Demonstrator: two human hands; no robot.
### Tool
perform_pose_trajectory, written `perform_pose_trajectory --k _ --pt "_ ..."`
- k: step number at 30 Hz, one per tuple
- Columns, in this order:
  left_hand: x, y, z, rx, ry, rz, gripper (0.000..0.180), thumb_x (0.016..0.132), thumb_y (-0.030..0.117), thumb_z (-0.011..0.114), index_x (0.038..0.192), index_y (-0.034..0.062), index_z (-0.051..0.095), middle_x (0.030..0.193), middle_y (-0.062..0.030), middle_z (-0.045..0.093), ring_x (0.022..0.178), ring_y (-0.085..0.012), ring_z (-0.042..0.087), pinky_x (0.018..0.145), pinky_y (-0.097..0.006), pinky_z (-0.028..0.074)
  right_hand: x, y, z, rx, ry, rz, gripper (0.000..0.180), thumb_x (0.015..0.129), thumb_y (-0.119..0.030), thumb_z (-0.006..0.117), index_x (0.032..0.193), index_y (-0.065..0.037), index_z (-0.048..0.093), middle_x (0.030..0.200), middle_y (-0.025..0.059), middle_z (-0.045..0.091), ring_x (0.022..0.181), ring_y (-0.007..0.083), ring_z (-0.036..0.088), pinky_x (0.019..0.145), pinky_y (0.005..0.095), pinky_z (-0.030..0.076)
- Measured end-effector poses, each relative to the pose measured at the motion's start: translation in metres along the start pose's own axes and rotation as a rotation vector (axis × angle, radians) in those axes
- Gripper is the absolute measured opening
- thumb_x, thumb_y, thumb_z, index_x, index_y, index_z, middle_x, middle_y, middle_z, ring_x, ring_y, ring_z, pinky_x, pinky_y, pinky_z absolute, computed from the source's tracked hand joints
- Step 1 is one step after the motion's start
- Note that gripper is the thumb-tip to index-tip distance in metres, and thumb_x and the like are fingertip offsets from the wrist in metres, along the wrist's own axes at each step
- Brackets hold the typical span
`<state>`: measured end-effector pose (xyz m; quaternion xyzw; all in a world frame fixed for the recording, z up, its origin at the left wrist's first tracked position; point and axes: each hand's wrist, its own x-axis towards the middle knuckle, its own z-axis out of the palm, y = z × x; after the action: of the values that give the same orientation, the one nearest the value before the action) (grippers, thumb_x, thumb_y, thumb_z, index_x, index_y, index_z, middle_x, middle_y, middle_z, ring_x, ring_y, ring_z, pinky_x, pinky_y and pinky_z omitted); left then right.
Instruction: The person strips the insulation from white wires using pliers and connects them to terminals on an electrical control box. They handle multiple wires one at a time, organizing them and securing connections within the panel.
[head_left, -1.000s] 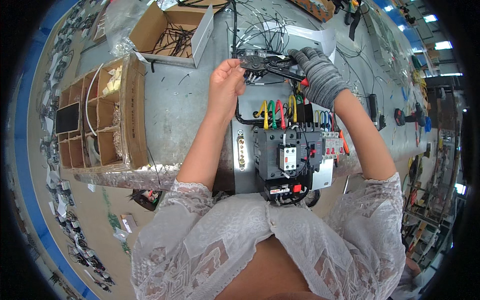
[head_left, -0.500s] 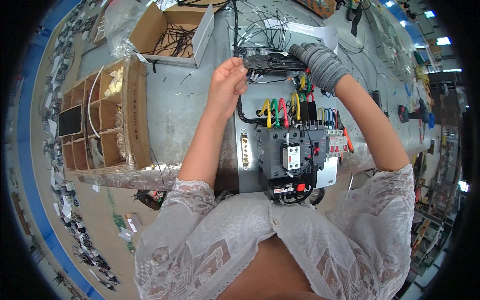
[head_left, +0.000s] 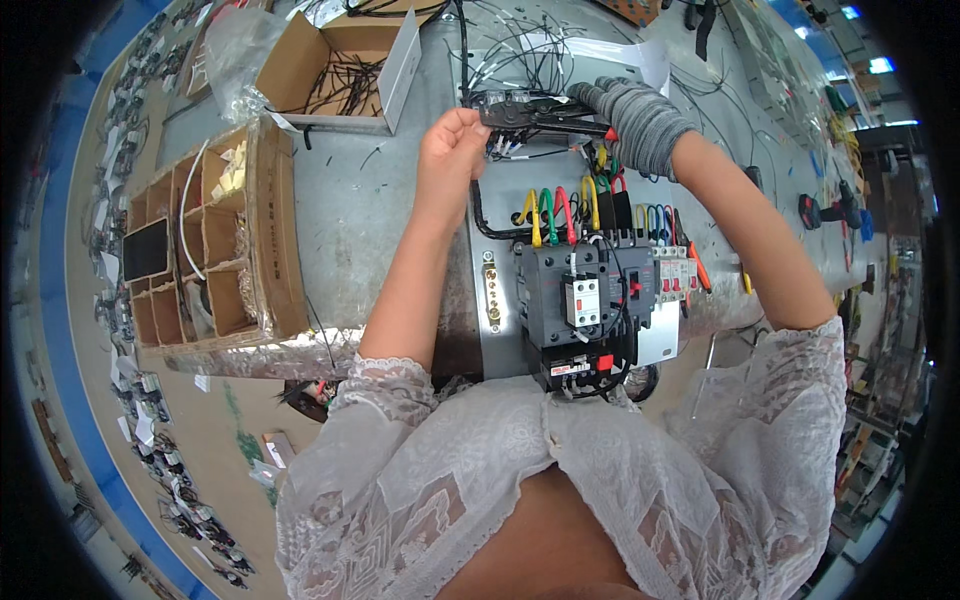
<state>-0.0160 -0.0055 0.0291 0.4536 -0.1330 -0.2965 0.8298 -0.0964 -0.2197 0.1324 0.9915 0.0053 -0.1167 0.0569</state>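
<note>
My right hand (head_left: 642, 122), in a grey knitted glove, is wrapped round the handles of a black crimping tool (head_left: 515, 114). Its lower handle ends in a red tip beside the glove. Bare, my left hand (head_left: 450, 152) pinches its thumb and fingers together at the jaw end of the tool; whatever lies in the pinch is too small or hidden to make out. Close below the tool run several wires with white sleeves. Nearer to me, a metal plate carries a dark grey circuit breaker (head_left: 545, 285) with yellow, green and red looped wires, and small white breakers (head_left: 675, 275).
A partitioned cardboard box (head_left: 285, 235) with small parts stands at left. Behind it, an open carton (head_left: 402, 75) holds short black wires. Thin wires (head_left: 520, 55) spread over the far table. Orange-handled pliers (head_left: 700, 268) and a cordless drill (head_left: 848, 208) lie to the right.
The crimping tool's handles have spread apart, and the red handle tip now shows by the glove. My left hand stays at the jaw end. The whole view has shifted slightly.
</note>
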Motion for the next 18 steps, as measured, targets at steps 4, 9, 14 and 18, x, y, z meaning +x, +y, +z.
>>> perform_pose_trajectory --k 4,9,14,18 --pt "0.000 0.000 -0.003 -0.038 -0.041 -0.022 0.004 0.091 0.009 0.054 0.088 0.0079 0.052 0.061 0.0091 0.036 0.049 -0.0016 0.026 0.045 -0.020 0.022 0.005 0.007 0.000 -0.029 0.073 -0.065 0.062 0.072 -0.019 0.073 0.129 -0.010 0.049 0.091 0.0167 0.060 0.092 0.0351 0.058 0.082 0.0433 0.048" --pt "0.003 0.000 -0.009 -0.108 -0.125 -0.069 0.005 0.091 0.009 0.053 0.087 0.0089 0.051 0.062 0.0089 0.036 0.049 -0.0016 0.025 0.045 -0.019 0.022 0.010 0.012 -0.001 -0.079 0.091 -0.107 0.064 0.072 -0.014 0.072 0.131 -0.010 0.048 0.095 0.0165 0.059 0.094 0.0335 0.058 0.086 0.0417 0.047" --pt "0.007 0.001 -0.013 -0.136 -0.154 -0.079 0.006 0.092 0.008 0.052 0.087 0.0097 0.050 0.061 0.0087 0.035 0.049 -0.0017 0.025 0.045 -0.019 0.022 0.020 0.010 -0.006 -0.067 -0.090 -0.021 0.064 0.072 -0.005 0.068 0.132 -0.010 0.047 0.095 0.0160 0.061 0.090 0.0315 0.061 0.084 0.0393 0.049" --pt "0.008 0.001 -0.013 -0.143 -0.176 -0.084 0.005 0.092 0.008 0.052 0.088 0.0101 0.051 0.062 0.0085 0.035 0.049 -0.0022 0.026 0.045 -0.019 0.022 0.017 0.009 -0.007 0.052 -0.103 -0.014 0.061 0.073 -0.003 0.065 0.131 -0.009 0.047 0.094 0.0168 0.063 0.085 0.0339 0.063 0.079 0.0400 0.051"
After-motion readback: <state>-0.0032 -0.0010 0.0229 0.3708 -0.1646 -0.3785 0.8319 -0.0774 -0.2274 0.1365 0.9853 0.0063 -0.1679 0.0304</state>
